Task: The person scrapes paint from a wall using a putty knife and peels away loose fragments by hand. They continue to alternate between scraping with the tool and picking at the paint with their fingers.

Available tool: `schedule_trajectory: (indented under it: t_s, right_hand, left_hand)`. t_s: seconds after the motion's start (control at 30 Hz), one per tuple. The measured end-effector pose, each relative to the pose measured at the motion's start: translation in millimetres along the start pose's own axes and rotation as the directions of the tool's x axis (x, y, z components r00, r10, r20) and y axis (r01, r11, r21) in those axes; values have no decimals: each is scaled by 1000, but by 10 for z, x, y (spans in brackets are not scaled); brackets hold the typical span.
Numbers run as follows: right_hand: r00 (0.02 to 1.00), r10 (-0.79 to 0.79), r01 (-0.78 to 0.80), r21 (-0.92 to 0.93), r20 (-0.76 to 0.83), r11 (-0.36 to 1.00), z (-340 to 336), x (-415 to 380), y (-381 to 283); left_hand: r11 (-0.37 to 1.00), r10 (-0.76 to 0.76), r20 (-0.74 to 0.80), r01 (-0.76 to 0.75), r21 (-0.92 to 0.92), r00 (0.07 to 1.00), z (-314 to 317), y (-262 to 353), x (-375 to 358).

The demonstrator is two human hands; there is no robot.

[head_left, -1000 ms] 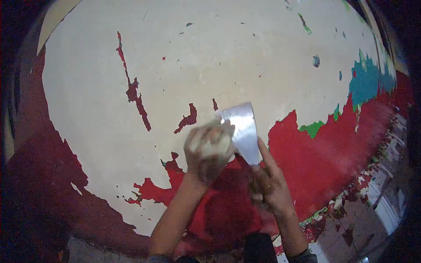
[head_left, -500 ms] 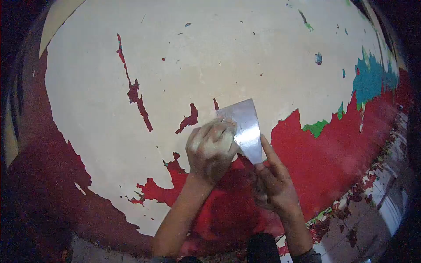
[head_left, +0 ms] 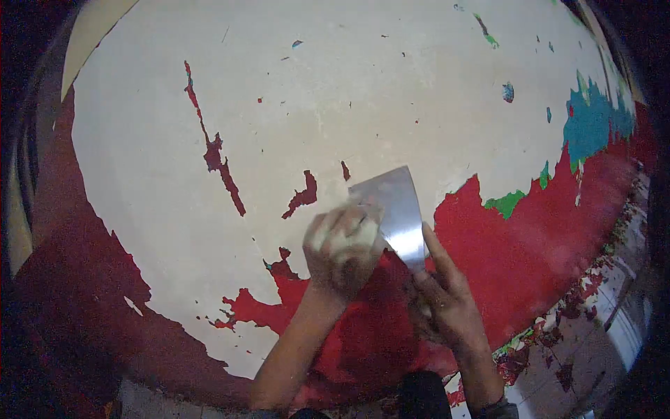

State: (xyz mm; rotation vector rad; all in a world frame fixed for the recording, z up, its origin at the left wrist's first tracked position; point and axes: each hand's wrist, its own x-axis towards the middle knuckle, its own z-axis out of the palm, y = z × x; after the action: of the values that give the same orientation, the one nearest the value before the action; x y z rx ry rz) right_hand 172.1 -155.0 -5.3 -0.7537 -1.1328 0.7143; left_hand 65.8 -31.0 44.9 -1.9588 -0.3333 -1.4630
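My right hand (head_left: 447, 300) grips a putty knife (head_left: 398, 209) low on the tool, its index finger stretched along the right side of the wide metal blade. The handle is hidden in the palm. The blade points up and away over the line between bare cream surface and red paint (head_left: 488, 258). My left hand (head_left: 342, 251) is closed at the blade's left edge, fingers curled and slightly blurred. Pale dust coats its knuckles. What the left fingers hold, if anything, is hidden.
The large rounded cream surface (head_left: 279, 126) carries leftover red strips (head_left: 230, 185), a teal patch (head_left: 586, 126) and a green patch (head_left: 506, 202). Paint flakes (head_left: 516, 359) litter the pale floor (head_left: 593, 363) at lower right.
Both hands and the putty knife have shifted slightly right and down in view. The left hand is more blurred now. Paint patches look the same.
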Motion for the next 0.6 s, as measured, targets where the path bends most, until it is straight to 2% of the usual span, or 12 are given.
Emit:
schedule_trajectory:
  t_s: [0.07, 0.13, 0.17, 0.27, 0.37, 0.47, 0.57, 0.6]
  right_hand:
    - [999, 9, -11, -61, -35, 998, -4, 18, 60]
    - [1000, -26, 26, 28, -3, 999, -2, 35, 60]
    - [999, -43, 42, 74, 10, 996, 2, 40, 48]
    - [996, -92, 92, -46, 17, 995, -65, 36, 143]
    - [999, -49, 48, 33, 14, 998, -19, 23, 40]
    - [999, -41, 41, -28, -20, 999, -31, -20, 109]
    - [996, -82, 82, 19, 17, 996, 23, 46, 9]
    - [999, -47, 47, 6, 0, 999, 18, 26, 23]
  left_hand:
    - [998, 68, -33, -67, 13, 997, 33, -75, 18]
    - [992, 121, -45, -119, 37, 992, 44, -140, 76]
    - [995, 98, -37, -98, 17, 994, 36, -118, 61]
    - [999, 44, -44, -45, -27, 998, 13, -54, 34]
    - [999, 30, -56, -30, 16, 998, -2, -52, 100]
    - [1000, 27, -20, -27, 1, 999, 16, -45, 16]
    - [1000, 23, -62, -23, 5, 998, -49, -56, 149]
    - [1000, 25, -43, -26, -18, 999, -34, -55, 120]
